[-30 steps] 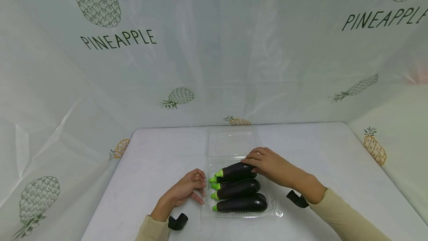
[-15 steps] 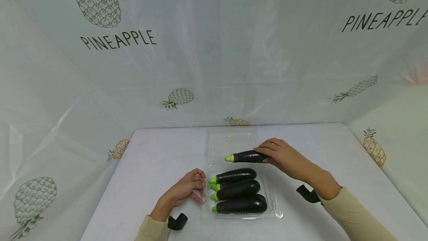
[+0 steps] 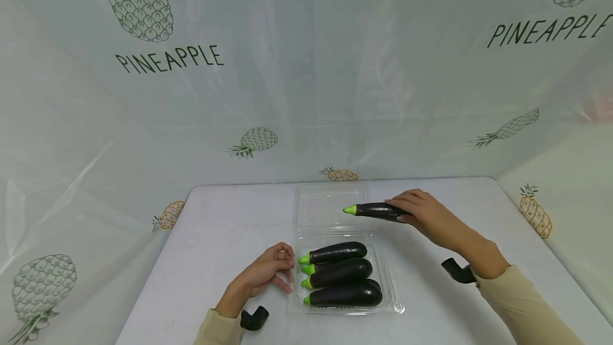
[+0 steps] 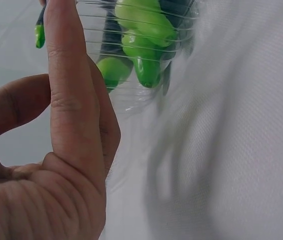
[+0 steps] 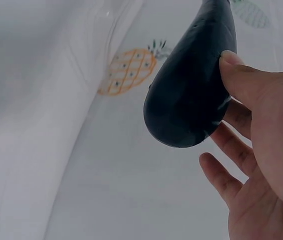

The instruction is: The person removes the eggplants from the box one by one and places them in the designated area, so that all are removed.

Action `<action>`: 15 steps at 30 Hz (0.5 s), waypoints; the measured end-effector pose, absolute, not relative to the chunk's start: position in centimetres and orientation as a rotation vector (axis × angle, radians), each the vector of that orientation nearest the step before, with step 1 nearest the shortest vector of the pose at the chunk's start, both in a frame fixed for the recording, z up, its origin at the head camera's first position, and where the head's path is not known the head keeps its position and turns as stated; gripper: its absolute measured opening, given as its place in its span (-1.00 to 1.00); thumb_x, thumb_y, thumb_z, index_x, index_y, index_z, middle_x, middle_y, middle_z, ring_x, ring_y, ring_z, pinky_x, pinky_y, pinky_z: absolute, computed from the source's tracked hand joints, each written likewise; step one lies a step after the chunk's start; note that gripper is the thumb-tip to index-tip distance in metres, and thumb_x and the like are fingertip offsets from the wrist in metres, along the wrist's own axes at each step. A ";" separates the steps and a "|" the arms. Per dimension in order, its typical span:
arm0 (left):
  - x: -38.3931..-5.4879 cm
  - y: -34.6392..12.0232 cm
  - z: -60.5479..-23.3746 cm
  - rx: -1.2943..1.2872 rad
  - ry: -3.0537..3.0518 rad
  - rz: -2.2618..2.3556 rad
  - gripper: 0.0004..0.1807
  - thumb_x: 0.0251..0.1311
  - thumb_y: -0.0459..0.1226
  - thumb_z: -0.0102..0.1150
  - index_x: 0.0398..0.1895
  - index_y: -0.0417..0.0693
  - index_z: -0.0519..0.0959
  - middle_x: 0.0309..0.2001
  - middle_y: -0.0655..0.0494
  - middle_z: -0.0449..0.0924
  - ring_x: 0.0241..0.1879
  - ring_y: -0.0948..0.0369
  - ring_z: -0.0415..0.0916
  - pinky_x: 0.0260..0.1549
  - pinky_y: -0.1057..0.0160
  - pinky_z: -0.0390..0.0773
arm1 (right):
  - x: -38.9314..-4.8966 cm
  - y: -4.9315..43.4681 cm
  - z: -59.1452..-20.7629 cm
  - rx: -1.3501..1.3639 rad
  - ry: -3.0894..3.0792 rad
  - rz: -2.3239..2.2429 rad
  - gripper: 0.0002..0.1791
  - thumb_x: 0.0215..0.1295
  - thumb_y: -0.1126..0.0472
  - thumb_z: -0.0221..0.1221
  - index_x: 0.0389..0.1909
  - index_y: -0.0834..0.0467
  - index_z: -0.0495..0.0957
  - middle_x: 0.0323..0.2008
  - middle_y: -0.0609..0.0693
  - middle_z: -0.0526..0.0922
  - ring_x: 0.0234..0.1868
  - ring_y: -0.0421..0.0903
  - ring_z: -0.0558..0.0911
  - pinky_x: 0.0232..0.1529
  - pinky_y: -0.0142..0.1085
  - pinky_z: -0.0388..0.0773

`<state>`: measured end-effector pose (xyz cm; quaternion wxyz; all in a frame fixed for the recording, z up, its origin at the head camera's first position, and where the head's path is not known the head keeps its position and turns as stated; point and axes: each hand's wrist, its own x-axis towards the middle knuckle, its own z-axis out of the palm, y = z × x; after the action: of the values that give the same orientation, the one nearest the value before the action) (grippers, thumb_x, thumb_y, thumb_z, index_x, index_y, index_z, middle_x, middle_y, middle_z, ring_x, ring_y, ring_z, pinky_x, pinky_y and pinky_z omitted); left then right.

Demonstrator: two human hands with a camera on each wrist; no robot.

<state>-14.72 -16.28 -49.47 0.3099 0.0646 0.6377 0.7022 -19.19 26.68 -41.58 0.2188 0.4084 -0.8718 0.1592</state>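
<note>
My right hand point(image 3: 431, 222) pinches a dark purple eggplant point(image 3: 375, 210) by its fat end, thumb on one side and fingers on the other. It hangs above the right part of the container's lid, green stem pointing left. Several more eggplants point(image 3: 342, 272) lie side by side in the clear plastic container point(image 3: 387, 265), green ends to the left. My left hand point(image 3: 265, 270) is at the container's left side, its fingers loosely bent and holding nothing. In the left wrist view, green stems point(image 4: 144, 55) show through the ribbed plastic wall; whether the fingers touch it I cannot tell.
The container's lid point(image 3: 330, 206) lies folded back behind it, towards the table's far edge. A white cloth covers the table point(image 3: 450, 201). Pineapple-printed sheeting point(image 3: 407, 68) rises behind and at both sides. A black fitting point(image 3: 255, 317) sits at each wrist.
My right hand has lifted the eggplant out of the container's rear and carried it up, back and to the right. My left hand has stayed in place.
</note>
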 end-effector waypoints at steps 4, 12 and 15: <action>-14.8 -16.3 -49.5 0.173 1.690 1.853 -0.83 0.51 -0.43 0.05 0.04 -0.26 0.32 -0.30 0.05 0.47 -0.37 0.19 0.56 -0.48 0.21 0.79 | -19.7 27.7 -41.6 1.099 -2.432 0.439 -0.42 0.08 0.48 0.49 0.19 0.23 0.65 0.04 0.04 0.73 0.06 0.15 0.66 0.01 0.10 0.65; -14.9 -16.3 -49.7 0.172 1.690 1.856 -0.83 0.50 -0.42 0.06 0.02 -0.25 0.33 -0.30 0.07 0.47 -0.35 0.19 0.56 -0.47 0.21 0.79 | -20.9 29.9 -42.3 1.027 -2.496 0.452 -0.43 0.13 0.50 0.46 0.20 0.23 0.64 0.03 0.06 0.73 0.08 0.19 0.65 0.01 0.15 0.64; -14.9 -16.3 -49.7 0.177 1.689 1.858 -0.82 0.51 -0.42 0.06 0.04 -0.28 0.32 -0.30 0.07 0.47 -0.36 0.19 0.56 -0.47 0.20 0.79 | -21.4 30.7 -42.6 0.996 -2.531 0.464 -0.45 0.16 0.50 0.44 0.21 0.24 0.64 0.03 0.09 0.74 0.09 0.21 0.64 0.03 0.17 0.63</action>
<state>-14.90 -16.32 -49.73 0.3074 0.0670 0.6385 0.7024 -21.40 30.68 -42.61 0.1903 0.3543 -0.9005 0.1653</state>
